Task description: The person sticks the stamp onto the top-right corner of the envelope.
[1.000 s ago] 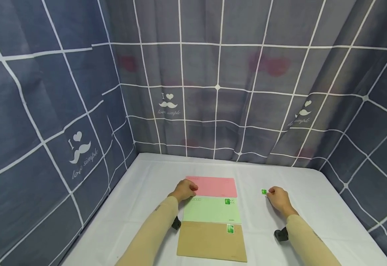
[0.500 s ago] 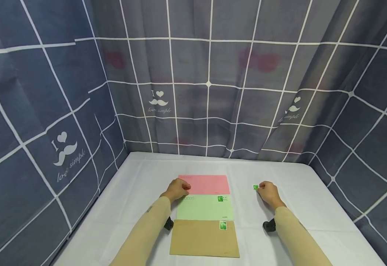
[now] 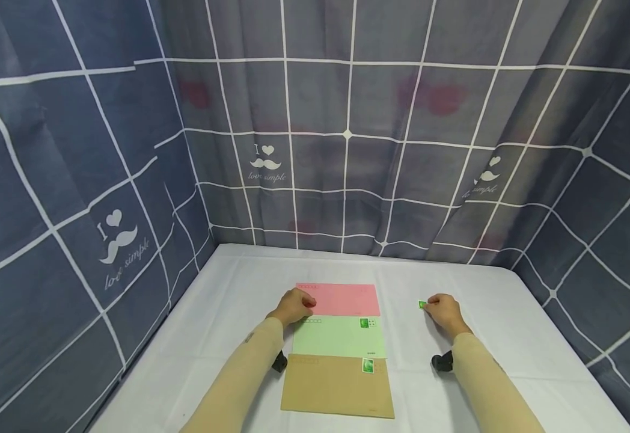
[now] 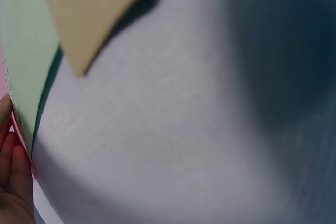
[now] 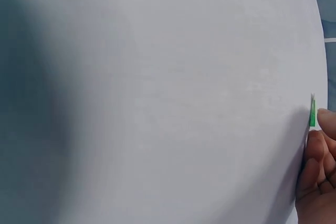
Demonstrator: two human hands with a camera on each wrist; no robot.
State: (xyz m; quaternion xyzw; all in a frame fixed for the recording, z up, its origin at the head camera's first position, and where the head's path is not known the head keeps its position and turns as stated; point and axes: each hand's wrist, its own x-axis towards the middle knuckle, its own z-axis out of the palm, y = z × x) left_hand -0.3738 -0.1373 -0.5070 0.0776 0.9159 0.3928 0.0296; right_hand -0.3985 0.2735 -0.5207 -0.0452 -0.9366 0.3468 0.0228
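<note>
In the head view my left hand [image 3: 293, 305] is at the left edge of a pink envelope [image 3: 344, 299]. The left wrist view shows its thumb above and fingers [image 4: 20, 169] below that envelope's edge, pinching it. Off to the right, my right hand [image 3: 446, 313] has thumb and fingertips at the edge of a small green stamp [image 3: 422, 305], pinching it close over the white cloth. The same stamp [image 5: 313, 113] appears as a thin green sliver beside the thumb in the right wrist view. The fingertips hide part of it.
Below the pink envelope lie a light green envelope [image 3: 339, 338] and a brown envelope [image 3: 338, 388], each with a green stamp at its upper right. All are on a white-covered table [image 3: 228, 288], with a dark grid-patterned curtain [image 3: 315, 156] around it.
My right fingertips have come slightly left and now overlap the stamp more. The left hand stays at the pink envelope. The head view has shifted a little.
</note>
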